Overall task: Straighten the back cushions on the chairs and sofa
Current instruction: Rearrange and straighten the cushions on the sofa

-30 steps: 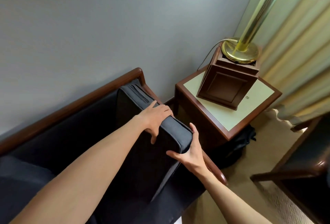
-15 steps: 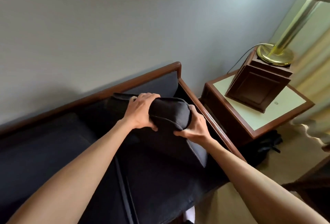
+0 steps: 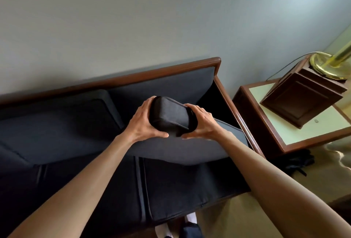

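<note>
One back cushion sitting seated at 9 o'clock; second cushion being clamped between both grips, left hand, right hand, not yet seated.

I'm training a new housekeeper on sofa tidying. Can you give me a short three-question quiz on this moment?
1. True or false: both hands grip the dark fabric back cushion.
2. Which hand is nearer the wood-framed side table? A left hand B right hand
3. What stands on the dark wooden box?

Key: 1 true. 2 B. 3 The brass lamp base.
</note>
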Motion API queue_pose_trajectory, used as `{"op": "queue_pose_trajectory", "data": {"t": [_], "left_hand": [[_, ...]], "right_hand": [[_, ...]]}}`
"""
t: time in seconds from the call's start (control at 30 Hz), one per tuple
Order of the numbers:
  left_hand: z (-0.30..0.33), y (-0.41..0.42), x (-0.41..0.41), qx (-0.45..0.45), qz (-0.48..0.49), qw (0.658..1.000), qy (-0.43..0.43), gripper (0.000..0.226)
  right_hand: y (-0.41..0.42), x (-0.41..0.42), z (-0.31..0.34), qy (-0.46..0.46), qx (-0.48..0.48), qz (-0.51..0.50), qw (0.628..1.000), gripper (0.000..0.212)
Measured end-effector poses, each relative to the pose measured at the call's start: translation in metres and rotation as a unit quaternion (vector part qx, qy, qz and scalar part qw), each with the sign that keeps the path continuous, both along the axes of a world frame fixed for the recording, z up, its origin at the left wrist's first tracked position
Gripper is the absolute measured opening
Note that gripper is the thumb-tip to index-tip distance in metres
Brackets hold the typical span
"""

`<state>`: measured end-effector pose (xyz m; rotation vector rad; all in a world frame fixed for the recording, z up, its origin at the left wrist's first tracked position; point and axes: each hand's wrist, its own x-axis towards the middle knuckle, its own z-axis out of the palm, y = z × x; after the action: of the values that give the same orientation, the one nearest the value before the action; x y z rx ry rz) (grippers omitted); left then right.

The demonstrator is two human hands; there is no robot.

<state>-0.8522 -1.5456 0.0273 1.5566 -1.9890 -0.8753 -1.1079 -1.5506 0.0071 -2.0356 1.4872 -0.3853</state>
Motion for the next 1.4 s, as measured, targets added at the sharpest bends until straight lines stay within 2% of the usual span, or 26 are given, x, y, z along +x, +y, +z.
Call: {"op": "queue_pose_trajectory", "data": {"t": [0.17, 0.23, 0.33, 0.4, 0.6, 0.7, 0.8, 0.93, 1.1, 1.4], "left_hand": [[0.016, -0.02, 0.005, -0.006, -0.005, 0.996, -0.092, 0.109], [0.02, -0.025, 0.016, 0.016, 0.001, 0.992, -0.122, 0.103], [0.02, -0.026, 0.043, 0.036, 0.038, 0.992, -0.117, 0.1], [0.017, -0.024, 0.065, 0.065, 0.059, 0.988, -0.125, 0.099], [-0.05, 0.02, 0.08, 0.185, 0.064, 0.956, -0.219, 0.094], [-0.085, 0.037, 0.067, 0.219, 0.082, 0.93, -0.283, 0.108], [-0.094, 0.03, 0.051, 0.191, 0.065, 0.905, -0.376, 0.124], [-0.103, 0.008, 0.013, 0.107, 0.025, 0.91, -0.4, 0.13], [-0.103, -0.018, 0.0, 0.064, 0.022, 0.921, -0.385, 0.111], [-0.089, -0.084, -0.001, 0.043, 0.046, 0.926, -0.371, 0.097]], "right_hand": [[0.002, -0.045, -0.048, 0.151, 0.05, -0.02, 0.987, 0.132], [0.0, -0.052, -0.055, 0.192, 0.043, -0.019, 0.98, 0.122], [-0.018, -0.034, -0.044, 0.227, 0.012, 0.024, 0.974, 0.094], [-0.032, -0.016, -0.034, 0.24, -0.011, 0.046, 0.97, 0.093], [-0.036, 0.006, -0.058, 0.299, -0.02, 0.125, 0.946, 0.098], [-0.028, 0.006, -0.076, 0.303, -0.042, 0.14, 0.942, 0.101], [-0.031, -0.011, -0.083, 0.261, -0.07, 0.14, 0.953, 0.113], [-0.045, -0.039, -0.086, 0.313, -0.065, 0.129, 0.939, 0.126], [-0.07, -0.039, -0.078, 0.332, -0.065, 0.131, 0.932, 0.106], [-0.148, -0.05, -0.067, 0.313, -0.105, 0.143, 0.933, 0.101]]}}
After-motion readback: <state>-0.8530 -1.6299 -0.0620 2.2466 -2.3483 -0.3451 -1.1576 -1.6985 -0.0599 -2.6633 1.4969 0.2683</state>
